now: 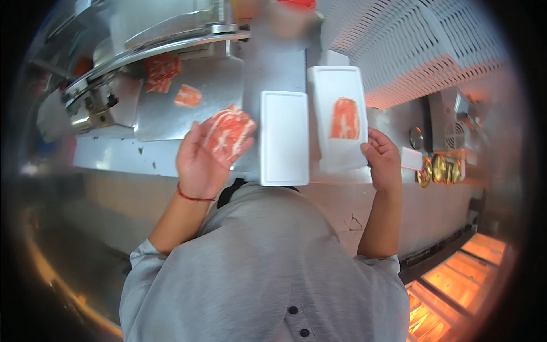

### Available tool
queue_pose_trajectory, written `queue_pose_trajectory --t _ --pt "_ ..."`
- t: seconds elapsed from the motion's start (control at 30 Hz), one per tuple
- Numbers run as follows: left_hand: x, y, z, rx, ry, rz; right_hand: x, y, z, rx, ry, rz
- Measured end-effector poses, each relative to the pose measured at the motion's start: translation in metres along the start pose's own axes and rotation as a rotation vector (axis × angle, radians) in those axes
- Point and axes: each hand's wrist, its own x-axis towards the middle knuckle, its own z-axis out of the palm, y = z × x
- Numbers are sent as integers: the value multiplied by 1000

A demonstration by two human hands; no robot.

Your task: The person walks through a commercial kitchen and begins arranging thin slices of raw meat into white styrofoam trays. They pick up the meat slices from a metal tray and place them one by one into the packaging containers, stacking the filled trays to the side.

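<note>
Thin slices of raw marbled meat (230,131) rest across the open palm and fingers of my left hand (201,160), which wears a red cord at the wrist. My right hand (381,158) pinches the near right edge of a white foam tray (331,83), thumb on top. On that tray lies one slice of raw meat (345,119). Between my hands stands a second white tray (284,139), with nothing on its surface. Left of it, a small meat slice (188,95) and a larger pile of sliced meat (162,72) lie on a steel plate (205,72).
A meat slicer (171,25) with metal rails and guard stands at the back left. White perforated baskets (410,47) rise at the back right. Further right are a small white tray (411,158) and several gold-coloured tins (440,169). Lit glass panels (457,273) glow at lower right.
</note>
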Motion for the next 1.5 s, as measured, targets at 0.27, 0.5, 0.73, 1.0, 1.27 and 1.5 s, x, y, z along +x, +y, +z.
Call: queue_pose_trajectory --t 0.27,0.5,0.73,1.0,1.27,1.5 --pt "3 -7 -4 -25 -52 -15 46 247 -99 -170 113 190" --pt "3 -8 6 27 -28 -39 62 372 -92 -301 130 177" --pt "5 -20 10 28 -53 -41 57 343 -91 -504 184 180" --pt "2 -39 20 109 -135 -145 13 -1 30 -489 164 -619" --pt "2 -41 29 127 -207 -122 -18 -124 107 -332 -117 -770" --pt "-3 -36 26 203 -236 -72 -20 -125 123 -241 -137 -616"
